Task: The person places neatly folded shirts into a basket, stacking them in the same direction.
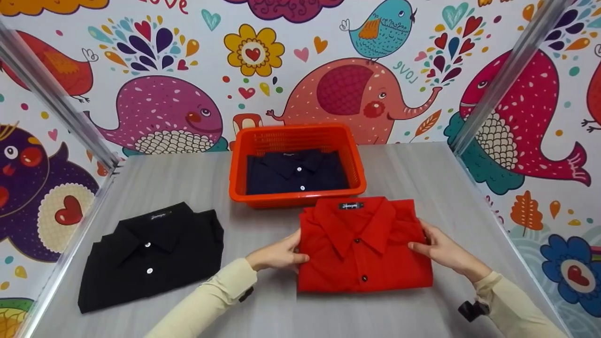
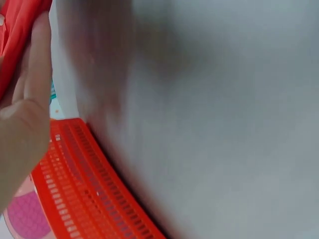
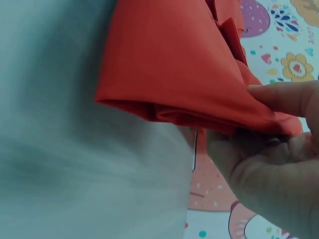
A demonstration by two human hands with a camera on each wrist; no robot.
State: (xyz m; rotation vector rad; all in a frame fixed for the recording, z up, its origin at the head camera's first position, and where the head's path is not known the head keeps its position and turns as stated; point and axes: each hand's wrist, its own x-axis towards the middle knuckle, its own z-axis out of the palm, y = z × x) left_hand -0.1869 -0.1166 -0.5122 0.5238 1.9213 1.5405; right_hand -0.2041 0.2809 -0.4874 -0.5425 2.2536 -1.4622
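A folded red shirt (image 1: 338, 263) with dark buttons is held between both hands, its collar towards the basket. My left hand (image 1: 278, 252) grips its left side, thumb on top and fingers underneath. On the opposite edge my right hand (image 1: 446, 249) pinches the cloth; the right wrist view shows the thumb above and the fingers (image 3: 224, 154) below the folded layers. In that view the shirt's near edge stands off the table. Just beyond, an orange basket (image 1: 237, 188) contains a folded navy shirt (image 1: 277, 176) with white buttons.
A folded black shirt (image 1: 188, 253) with white buttons lies on the left of the grey table (image 1: 404, 173). Patterned walls (image 1: 291, 42) with metal corner posts enclose the back and sides. The basket stands near the back wall.
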